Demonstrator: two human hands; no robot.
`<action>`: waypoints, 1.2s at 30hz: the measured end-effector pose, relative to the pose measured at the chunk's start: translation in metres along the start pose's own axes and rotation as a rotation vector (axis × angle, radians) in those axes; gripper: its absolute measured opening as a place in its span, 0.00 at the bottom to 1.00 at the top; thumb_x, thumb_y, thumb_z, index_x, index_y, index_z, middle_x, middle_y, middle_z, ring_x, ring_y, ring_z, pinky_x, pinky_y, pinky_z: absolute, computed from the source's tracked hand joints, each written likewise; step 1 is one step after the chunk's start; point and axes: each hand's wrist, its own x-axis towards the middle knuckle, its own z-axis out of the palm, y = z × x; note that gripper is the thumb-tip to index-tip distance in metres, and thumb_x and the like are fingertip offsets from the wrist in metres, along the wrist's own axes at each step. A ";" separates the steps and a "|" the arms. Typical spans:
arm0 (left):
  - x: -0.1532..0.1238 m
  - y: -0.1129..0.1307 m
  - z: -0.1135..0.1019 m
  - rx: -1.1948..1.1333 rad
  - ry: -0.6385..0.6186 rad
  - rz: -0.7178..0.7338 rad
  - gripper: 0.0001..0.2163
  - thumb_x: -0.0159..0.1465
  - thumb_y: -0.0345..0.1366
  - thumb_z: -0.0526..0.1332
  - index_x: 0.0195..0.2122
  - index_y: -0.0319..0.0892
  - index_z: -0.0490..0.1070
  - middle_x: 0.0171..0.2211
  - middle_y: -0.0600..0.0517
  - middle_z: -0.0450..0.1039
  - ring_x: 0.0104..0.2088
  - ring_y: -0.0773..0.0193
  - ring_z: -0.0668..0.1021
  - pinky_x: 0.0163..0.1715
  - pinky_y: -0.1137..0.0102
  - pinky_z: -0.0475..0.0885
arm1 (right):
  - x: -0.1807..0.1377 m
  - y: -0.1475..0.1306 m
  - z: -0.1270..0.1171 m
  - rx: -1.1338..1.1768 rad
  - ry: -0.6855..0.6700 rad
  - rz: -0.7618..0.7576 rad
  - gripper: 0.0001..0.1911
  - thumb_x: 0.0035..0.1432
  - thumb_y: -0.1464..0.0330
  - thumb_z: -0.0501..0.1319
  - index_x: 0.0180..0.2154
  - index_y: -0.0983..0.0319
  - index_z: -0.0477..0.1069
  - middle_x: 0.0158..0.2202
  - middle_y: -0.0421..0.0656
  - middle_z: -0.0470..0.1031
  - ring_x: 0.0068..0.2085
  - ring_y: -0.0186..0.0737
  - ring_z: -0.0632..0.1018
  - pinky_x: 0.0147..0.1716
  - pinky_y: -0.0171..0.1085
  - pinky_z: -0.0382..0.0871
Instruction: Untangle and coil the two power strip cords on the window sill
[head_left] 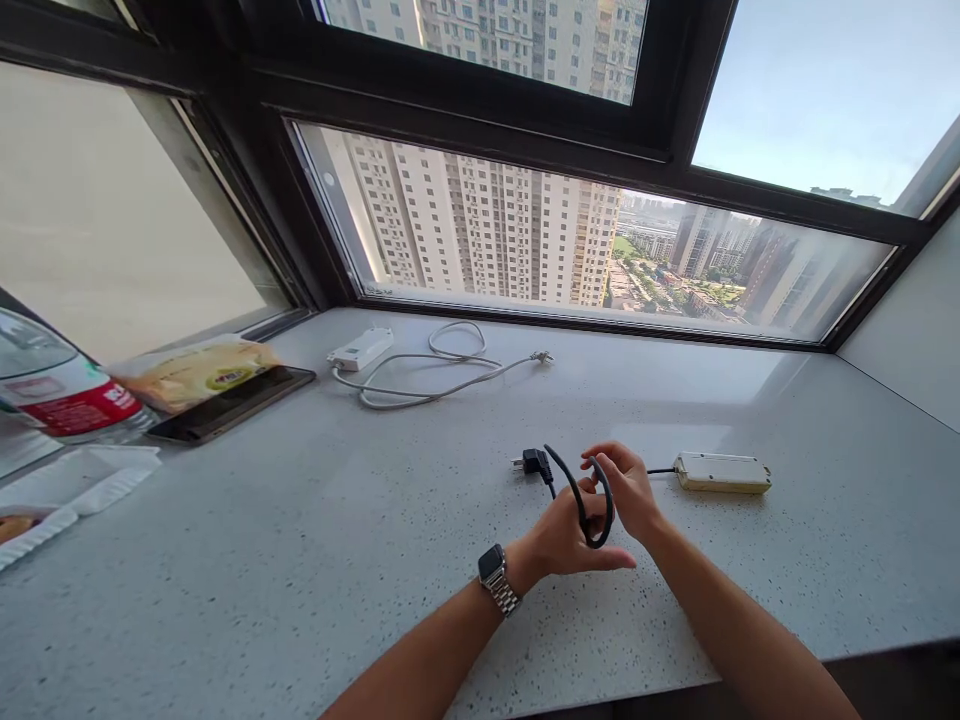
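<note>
Your left hand (564, 535), with a metal-banded watch (495, 577) on its wrist, is held flat with the fingers stretched out to the right, and loops of a black cord (592, 500) are wound around them. Your right hand (628, 487) is closed on the cord, pinching the top of the loop just above your left fingers. Both hands hover over the middle of the grey speckled windowsill (300, 560), nearer its front edge than the window.

The cord's black plug (534, 462) sticks out to the left of your hands, just above the sill. The other end of the cord runs right from behind your right hand to a cream power strip (722, 473), which lies flat on the sill, near your right hand and toward the right edge.

Farther back, close to the window frame, a white power strip (361, 349) lies with its white cable (427, 380) loosely coiled beside it and the plug end pointing right. At the left edge sit a dark tablet (232, 405) with a yellow packet (196, 372) resting on it, a plastic bottle with a red label (64, 395), and a white tray (67, 490) at the front left corner
</note>
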 end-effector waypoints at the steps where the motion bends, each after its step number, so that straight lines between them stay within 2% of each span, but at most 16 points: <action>1: 0.000 0.001 -0.001 -0.032 0.022 -0.016 0.29 0.47 0.66 0.58 0.17 0.42 0.54 0.18 0.56 0.54 0.22 0.68 0.57 0.21 0.71 0.52 | 0.000 0.002 0.000 0.026 -0.008 0.033 0.20 0.50 0.51 0.61 0.32 0.61 0.71 0.29 0.42 0.72 0.28 0.35 0.71 0.29 0.34 0.67; 4: 0.002 0.004 -0.004 -0.163 0.046 0.017 0.30 0.54 0.66 0.51 0.17 0.42 0.53 0.17 0.56 0.50 0.21 0.69 0.55 0.21 0.70 0.51 | 0.002 0.010 0.001 0.072 -0.050 0.099 0.20 0.53 0.51 0.59 0.32 0.62 0.71 0.31 0.44 0.73 0.32 0.38 0.74 0.32 0.35 0.68; 7: 0.003 0.007 -0.007 -0.317 0.059 -0.001 0.32 0.55 0.68 0.44 0.14 0.42 0.53 0.14 0.56 0.49 0.20 0.69 0.55 0.20 0.70 0.51 | 0.002 0.014 0.003 0.003 -0.100 0.072 0.21 0.57 0.50 0.54 0.35 0.62 0.70 0.35 0.46 0.75 0.39 0.41 0.76 0.39 0.38 0.70; 10: 0.003 0.005 -0.012 -0.452 0.132 -0.116 0.34 0.52 0.71 0.42 0.13 0.42 0.54 0.13 0.57 0.49 0.17 0.71 0.54 0.18 0.70 0.50 | 0.002 0.012 0.001 -0.298 -0.101 -0.082 0.19 0.60 0.54 0.52 0.41 0.62 0.69 0.41 0.48 0.75 0.44 0.44 0.75 0.45 0.42 0.68; 13: 0.003 -0.001 -0.021 -0.549 0.295 -0.172 0.34 0.52 0.71 0.43 0.12 0.42 0.55 0.11 0.57 0.48 0.15 0.71 0.58 0.18 0.70 0.54 | 0.003 0.006 -0.011 -0.796 -0.046 -0.185 0.17 0.60 0.61 0.55 0.46 0.63 0.69 0.47 0.51 0.72 0.49 0.47 0.72 0.49 0.44 0.63; 15: 0.004 -0.005 -0.027 -0.594 0.401 -0.188 0.34 0.53 0.70 0.45 0.11 0.42 0.56 0.10 0.58 0.47 0.14 0.71 0.59 0.19 0.70 0.58 | 0.004 0.001 -0.023 -1.108 -0.013 -0.132 0.16 0.59 0.63 0.57 0.46 0.62 0.71 0.48 0.51 0.73 0.51 0.50 0.70 0.49 0.47 0.60; 17: 0.004 -0.008 -0.032 -0.614 0.463 -0.188 0.33 0.53 0.69 0.46 0.11 0.41 0.56 0.09 0.59 0.46 0.13 0.71 0.59 0.19 0.70 0.60 | 0.007 -0.005 -0.036 -1.327 -0.021 -0.012 0.15 0.58 0.63 0.58 0.46 0.61 0.72 0.47 0.51 0.74 0.52 0.52 0.69 0.49 0.48 0.58; 20: 0.003 -0.012 -0.038 -0.627 0.506 -0.150 0.33 0.55 0.68 0.47 0.10 0.41 0.55 0.09 0.59 0.45 0.12 0.72 0.58 0.17 0.71 0.61 | 0.010 -0.014 -0.050 -1.457 -0.080 0.158 0.14 0.59 0.63 0.57 0.44 0.61 0.74 0.45 0.49 0.75 0.49 0.48 0.72 0.48 0.46 0.58; 22: 0.002 -0.014 -0.040 -0.626 0.510 -0.125 0.33 0.56 0.66 0.47 0.11 0.41 0.54 0.09 0.59 0.45 0.12 0.72 0.58 0.16 0.72 0.60 | 0.011 -0.019 -0.054 -1.477 -0.097 0.206 0.12 0.60 0.64 0.56 0.41 0.60 0.76 0.42 0.47 0.77 0.46 0.46 0.74 0.46 0.42 0.59; 24: 0.000 -0.016 -0.039 -0.605 0.482 -0.113 0.32 0.57 0.66 0.46 0.11 0.41 0.54 0.09 0.59 0.45 0.11 0.73 0.57 0.14 0.73 0.57 | 0.011 -0.022 -0.055 -1.473 -0.083 0.230 0.12 0.60 0.64 0.56 0.38 0.59 0.77 0.39 0.45 0.79 0.43 0.44 0.76 0.41 0.39 0.61; 27: -0.001 -0.016 -0.036 -0.516 0.378 -0.104 0.32 0.56 0.67 0.46 0.12 0.41 0.54 0.10 0.59 0.46 0.12 0.75 0.53 0.13 0.75 0.49 | 0.010 -0.023 -0.050 -1.426 -0.023 0.254 0.14 0.62 0.62 0.54 0.40 0.57 0.77 0.37 0.45 0.79 0.39 0.43 0.77 0.31 0.35 0.60; 30: -0.002 -0.011 -0.031 -0.387 0.189 -0.076 0.31 0.56 0.65 0.50 0.13 0.41 0.52 0.12 0.59 0.45 0.14 0.76 0.50 0.15 0.74 0.45 | 0.007 -0.019 -0.039 -1.363 0.006 0.235 0.15 0.63 0.61 0.52 0.42 0.57 0.75 0.36 0.45 0.79 0.36 0.41 0.77 0.27 0.34 0.58; 33: -0.002 -0.006 -0.026 -0.293 -0.024 -0.072 0.29 0.56 0.62 0.54 0.15 0.41 0.50 0.14 0.60 0.44 0.17 0.76 0.49 0.17 0.73 0.45 | 0.002 -0.014 -0.022 -1.355 -0.025 0.204 0.15 0.64 0.63 0.50 0.39 0.58 0.74 0.34 0.45 0.79 0.33 0.41 0.77 0.26 0.34 0.56; 36: -0.002 -0.002 -0.020 -0.245 -0.180 -0.087 0.29 0.56 0.62 0.53 0.16 0.41 0.50 0.15 0.59 0.43 0.18 0.75 0.49 0.17 0.72 0.44 | -0.002 -0.010 -0.006 -1.352 -0.089 0.143 0.14 0.63 0.65 0.50 0.35 0.59 0.74 0.33 0.45 0.78 0.32 0.39 0.75 0.26 0.34 0.54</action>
